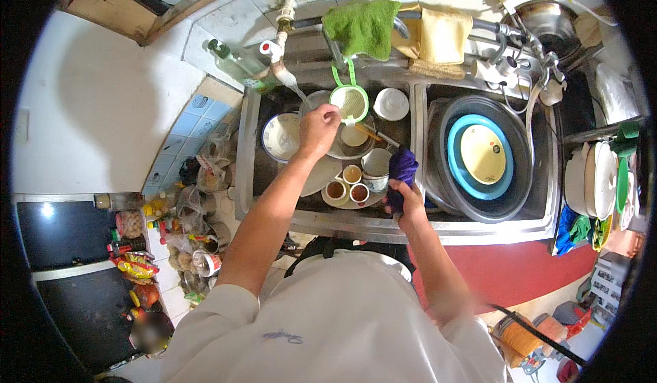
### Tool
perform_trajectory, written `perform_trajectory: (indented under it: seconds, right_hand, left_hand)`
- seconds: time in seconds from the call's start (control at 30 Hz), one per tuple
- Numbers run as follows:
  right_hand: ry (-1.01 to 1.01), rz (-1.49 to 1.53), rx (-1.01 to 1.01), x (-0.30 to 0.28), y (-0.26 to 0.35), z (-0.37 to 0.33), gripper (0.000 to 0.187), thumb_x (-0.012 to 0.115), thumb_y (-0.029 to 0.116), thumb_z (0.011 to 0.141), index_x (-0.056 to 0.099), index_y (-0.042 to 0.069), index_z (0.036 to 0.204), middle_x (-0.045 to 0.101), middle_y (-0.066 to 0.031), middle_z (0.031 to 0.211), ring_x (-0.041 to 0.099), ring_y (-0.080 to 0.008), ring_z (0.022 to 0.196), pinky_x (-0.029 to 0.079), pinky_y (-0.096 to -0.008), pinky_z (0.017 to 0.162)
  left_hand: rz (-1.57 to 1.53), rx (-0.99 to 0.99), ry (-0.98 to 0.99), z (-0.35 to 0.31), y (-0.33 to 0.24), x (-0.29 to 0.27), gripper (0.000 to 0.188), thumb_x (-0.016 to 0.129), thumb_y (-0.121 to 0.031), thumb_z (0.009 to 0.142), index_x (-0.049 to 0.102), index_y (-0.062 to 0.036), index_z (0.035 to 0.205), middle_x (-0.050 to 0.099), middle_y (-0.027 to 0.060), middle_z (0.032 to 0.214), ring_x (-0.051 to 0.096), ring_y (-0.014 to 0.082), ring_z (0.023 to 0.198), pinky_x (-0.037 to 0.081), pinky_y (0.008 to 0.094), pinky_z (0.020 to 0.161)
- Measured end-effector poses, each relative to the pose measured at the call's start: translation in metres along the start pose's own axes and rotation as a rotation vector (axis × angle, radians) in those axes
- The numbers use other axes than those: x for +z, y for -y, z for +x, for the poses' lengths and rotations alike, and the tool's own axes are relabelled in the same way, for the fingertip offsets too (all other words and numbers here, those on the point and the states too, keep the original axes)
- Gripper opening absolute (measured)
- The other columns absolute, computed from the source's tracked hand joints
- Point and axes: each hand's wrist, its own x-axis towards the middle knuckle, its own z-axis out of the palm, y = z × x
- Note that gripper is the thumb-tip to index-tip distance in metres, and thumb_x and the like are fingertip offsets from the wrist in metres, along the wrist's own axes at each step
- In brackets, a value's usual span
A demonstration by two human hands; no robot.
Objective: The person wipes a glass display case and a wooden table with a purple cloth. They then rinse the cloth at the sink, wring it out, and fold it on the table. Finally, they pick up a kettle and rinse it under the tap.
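My left hand (pixel 320 131) is over the left sink basin, its fingers pinched at the rim of a small green-rimmed strainer (pixel 350 101). The strainer's green handle points away from me. In my right hand (pixel 409 204), at the basin's front right, a purple cloth (pixel 402 167) is bunched up. Beside the cloth is a white bowl (pixel 376 162) on another bowl. Three small cups, one of them a brown-filled cup (pixel 335 190), sit close together left of it. A patterned bowl (pixel 279 137) and a white dish (pixel 391 104) also lie in the basin.
A white tap (pixel 274 51) reaches over the left basin. The right basin holds a dark tub (pixel 448 195) with a blue basin (pixel 454 152) and yellow bowl (pixel 482 154) inside. A green cloth (pixel 361 29) and yellow cloth (pixel 445 35) hang behind. Bags and jars crowd the left floor.
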Motion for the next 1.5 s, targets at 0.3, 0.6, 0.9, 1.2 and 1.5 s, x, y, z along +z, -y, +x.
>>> perform_trajectory:
  seconds: [0.3, 0.6, 0.9, 1.2, 1.5]
  right_hand:
    - [-0.133, -0.085, -0.117, 0.015, -0.011, -0.046, 0.04, 0.075, 0.017, 0.081, 0.052, 0.006, 0.112, 0.061, -0.0075, 0.087, 0.064, -0.0219, 0.063, 0.046, -0.0309, 0.042]
    - [-0.156, -0.306, -0.175, 0.044, -0.049, -0.059, 0.045, 0.075, 0.017, 0.083, 0.052, 0.004, 0.12, 0.064, -0.0081, 0.092, 0.063, -0.0174, 0.065, 0.045, -0.0309, 0.047]
    - [-0.043, -0.855, -0.759, 0.123, 0.071, -0.157, 0.075, 0.073, 0.026, 0.089, 0.036, 0.01, 0.153, 0.062, -0.017, 0.133, 0.064, -0.0263, 0.116, 0.048, -0.0399, 0.101]
    - [-0.43, -0.785, -0.498, 0.07, -0.025, -0.025, 0.068, 0.07, 0.04, 0.083, 0.048, 0.003, 0.136, 0.066, -0.0284, 0.114, 0.064, -0.0433, 0.107, 0.051, -0.0493, 0.095]
    - [-0.263, -1.043, -0.899, -0.019, -0.079, -0.22, 0.098, 0.082, 0.025, 0.076, 0.023, 0.014, 0.154, 0.055, -0.0281, 0.127, 0.062, -0.0495, 0.102, 0.054, -0.0528, 0.084]
  left_hand:
    - [0.071, 0.427, -0.648, 0.04, -0.069, -0.121, 0.049, 0.083, -0.021, 0.079, 0.06, -0.0021, 0.118, 0.064, 0.0122, 0.098, 0.061, 0.0267, 0.089, 0.051, 0.0391, 0.077]
    - [0.33, 0.355, -0.385, 0.086, -0.038, -0.133, 0.046, 0.072, -0.041, 0.085, 0.068, -0.0041, 0.111, 0.069, 0.0146, 0.102, 0.067, 0.036, 0.091, 0.052, 0.0481, 0.081]
    - [0.263, 0.416, -0.092, 0.064, -0.052, -0.216, 0.067, 0.066, -0.041, 0.096, 0.046, -0.0027, 0.147, 0.057, 0.0176, 0.14, 0.055, 0.0288, 0.128, 0.044, 0.0413, 0.106]
    - [0.24, 0.228, 0.416, -0.07, 0.05, -0.15, 0.035, 0.06, -0.025, 0.099, 0.062, -0.0014, 0.125, 0.069, 0.0119, 0.112, 0.067, 0.0223, 0.096, 0.055, 0.0369, 0.079]
    - [-1.034, -0.546, 0.846, -0.264, -0.106, 0.026, 0.052, 0.062, -0.051, 0.096, 0.063, -0.0084, 0.124, 0.07, 0.0053, 0.112, 0.067, 0.0209, 0.1, 0.055, 0.0376, 0.09]
